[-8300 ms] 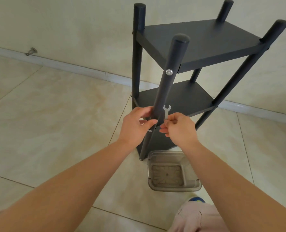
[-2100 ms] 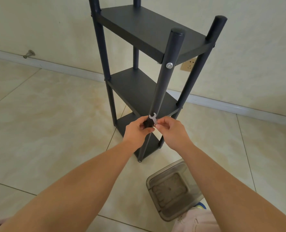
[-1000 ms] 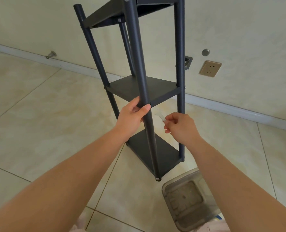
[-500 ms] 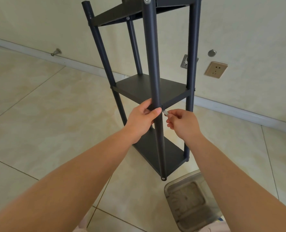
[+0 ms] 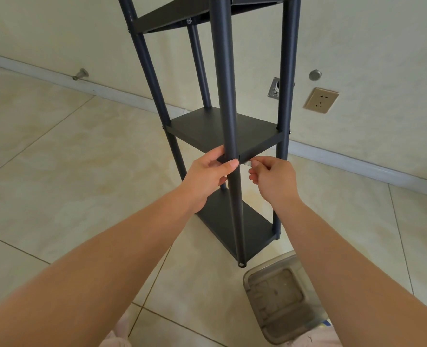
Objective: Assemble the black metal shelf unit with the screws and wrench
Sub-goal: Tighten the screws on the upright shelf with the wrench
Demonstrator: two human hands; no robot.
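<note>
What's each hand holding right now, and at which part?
Left hand grips the shelf unit's front post at the middle shelf joint. Right hand pinches the small wrench by its handle end; its head is against the post.

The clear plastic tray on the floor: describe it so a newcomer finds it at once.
Start at the black shelf unit standing by the wall. Follow its nearest post down to its foot; the tray lies on the tiles just right of it, the only see-through, squarish thing there.
</note>
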